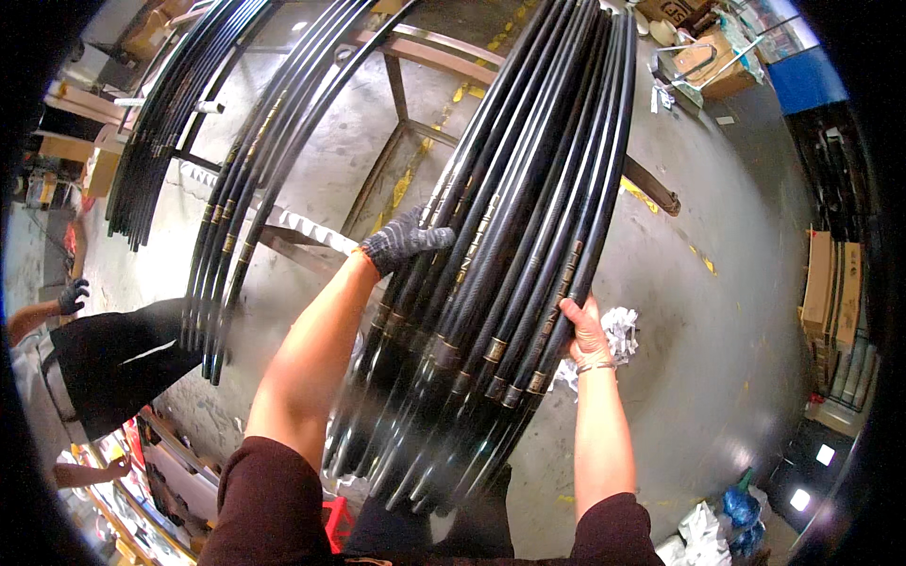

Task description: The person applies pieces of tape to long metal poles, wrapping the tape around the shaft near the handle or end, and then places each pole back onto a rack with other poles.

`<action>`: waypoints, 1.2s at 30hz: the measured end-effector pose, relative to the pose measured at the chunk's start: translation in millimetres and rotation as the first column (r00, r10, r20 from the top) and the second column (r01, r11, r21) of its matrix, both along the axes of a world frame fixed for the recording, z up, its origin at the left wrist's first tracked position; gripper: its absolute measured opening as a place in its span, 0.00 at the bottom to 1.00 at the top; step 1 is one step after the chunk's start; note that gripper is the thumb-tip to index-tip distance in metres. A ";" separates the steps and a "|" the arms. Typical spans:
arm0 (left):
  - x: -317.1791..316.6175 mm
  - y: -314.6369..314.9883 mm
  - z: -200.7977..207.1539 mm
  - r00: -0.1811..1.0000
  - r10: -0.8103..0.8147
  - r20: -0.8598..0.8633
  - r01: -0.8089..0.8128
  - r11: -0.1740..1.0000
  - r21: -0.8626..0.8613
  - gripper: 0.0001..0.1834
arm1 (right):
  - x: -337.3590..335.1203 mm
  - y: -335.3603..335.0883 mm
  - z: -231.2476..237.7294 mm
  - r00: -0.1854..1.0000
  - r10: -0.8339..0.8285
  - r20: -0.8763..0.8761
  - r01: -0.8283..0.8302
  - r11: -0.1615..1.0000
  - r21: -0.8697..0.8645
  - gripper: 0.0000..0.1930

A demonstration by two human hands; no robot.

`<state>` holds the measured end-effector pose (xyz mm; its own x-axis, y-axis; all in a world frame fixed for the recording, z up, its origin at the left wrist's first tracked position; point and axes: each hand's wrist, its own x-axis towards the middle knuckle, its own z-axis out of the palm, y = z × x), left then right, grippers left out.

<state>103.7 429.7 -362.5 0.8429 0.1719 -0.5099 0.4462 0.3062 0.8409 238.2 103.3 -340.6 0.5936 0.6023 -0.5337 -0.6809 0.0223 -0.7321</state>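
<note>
A wide bundle of long, glossy black poles point(510, 236) with gold markings runs from the far top edge toward my body. My left hand point(406, 242), in a grey knit glove, grips the bundle's left side, its fingers lying over the poles. At the right edge my bare right hand point(587, 330) holds the outer poles with the thumb on top; its other fingers are partly hidden underneath. The near pole ends hang in front of my dark trousers and look a little blurred.
More black poles point(247, 189) lie on a metal rack point(425, 47) to the left. Its white-wrapped bar point(316, 229) passes near my left hand. At far left stands another person point(113, 354). White scraps point(618, 335) lie beyond my right hand; cardboard boxes point(830, 283) line the right side.
</note>
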 end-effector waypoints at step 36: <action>-26.6 67.0 32.6 0.938 0.030 0.345 0.015 0.992 -0.128 0.60 | -52.2 124.1 -24.0 0.996 0.072 -0.054 -0.062 0.985 0.162 0.39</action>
